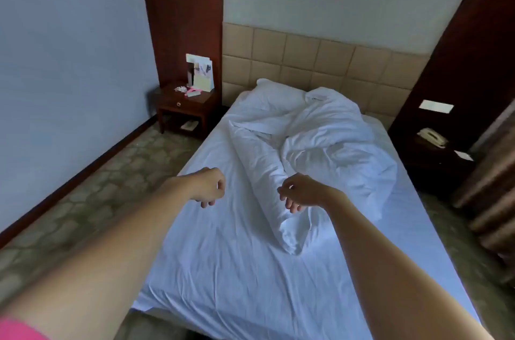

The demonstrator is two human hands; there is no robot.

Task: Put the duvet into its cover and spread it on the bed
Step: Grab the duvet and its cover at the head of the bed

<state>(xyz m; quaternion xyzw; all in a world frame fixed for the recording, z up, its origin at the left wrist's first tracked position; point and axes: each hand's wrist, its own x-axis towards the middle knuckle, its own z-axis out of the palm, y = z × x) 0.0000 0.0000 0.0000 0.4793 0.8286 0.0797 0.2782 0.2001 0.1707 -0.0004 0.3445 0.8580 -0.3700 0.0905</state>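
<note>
A bed (223,270) with a smooth white sheet fills the middle of the view. A crumpled white duvet (328,150) lies in a heap on its far right half, with one long twisted fold (267,186) reaching toward me. I cannot tell duvet from cover in the heap. A white pillow (276,97) rests against the headboard. My left hand (209,186) hovers over the sheet, left of the fold, fingers loosely curled and holding nothing. My right hand (301,192) hangs just above the fold, fingers loosely curled and apart, also holding nothing.
A dark wooden nightstand (184,108) with cards and small items stands left of the tan padded headboard (320,60). On the right, a dark bedside unit carries a telephone (433,137). Brown curtains (490,186) hang at the right edge. Patterned carpet (97,194) runs along both sides.
</note>
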